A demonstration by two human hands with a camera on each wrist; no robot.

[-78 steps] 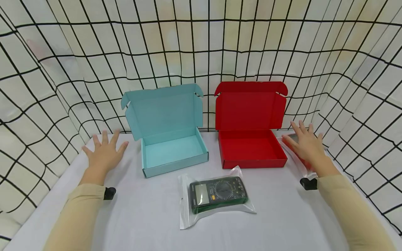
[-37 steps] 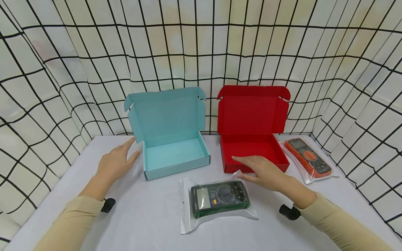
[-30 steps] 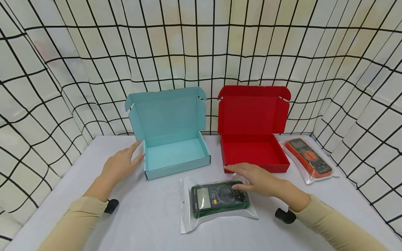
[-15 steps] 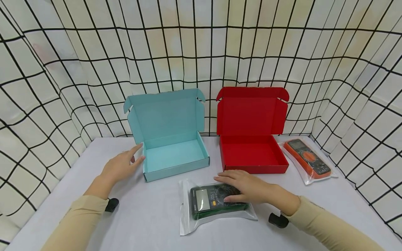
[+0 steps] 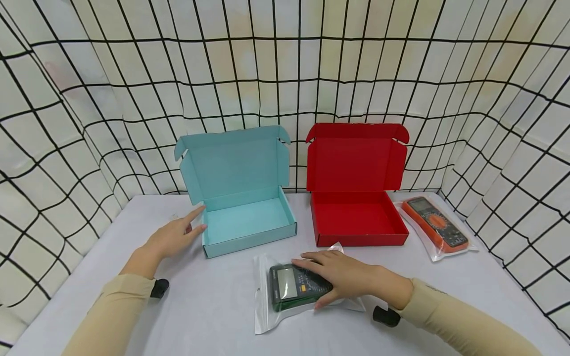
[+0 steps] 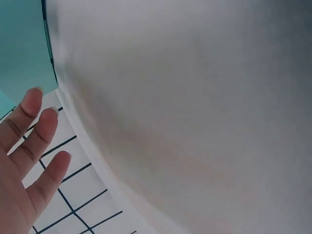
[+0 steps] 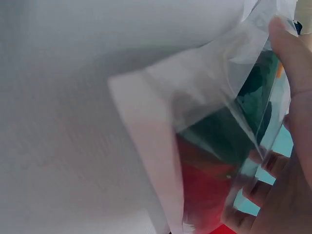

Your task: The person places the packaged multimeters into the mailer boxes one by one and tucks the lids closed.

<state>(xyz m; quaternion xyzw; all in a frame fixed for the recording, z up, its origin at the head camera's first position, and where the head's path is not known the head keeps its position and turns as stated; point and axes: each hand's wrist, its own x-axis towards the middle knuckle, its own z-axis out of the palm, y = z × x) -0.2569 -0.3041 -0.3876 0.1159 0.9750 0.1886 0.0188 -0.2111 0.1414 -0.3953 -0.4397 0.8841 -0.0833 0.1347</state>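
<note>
In the head view, my right hand (image 5: 347, 274) lies across a dark green multimeter (image 5: 289, 284) in a clear zip bag (image 5: 265, 316), thumb at the near side and fingers over the far side. The right wrist view shows the thumb against the bag (image 7: 200, 73) and bent fingers on the opposite side. My left hand (image 5: 169, 241) is at the left wall of the open light-blue box (image 5: 249, 240), index finger and thumb at its edge. Its other fingers (image 6: 44, 129) appear loosely extended in the left wrist view. The hand covers the meter's dial.
An open red box (image 5: 360, 240) stands beside the blue one, lid upright. Right of it lies an orange multimeter (image 5: 438, 225) in a clear bag. Black-gridded white cloth (image 5: 294, 64) walls the back and sides of the white table (image 5: 200, 306).
My right hand has come from the far right, leftward and down onto the bagged green multimeter. My left hand has moved right to the blue box's wall. Boxes and multimeters stay put.
</note>
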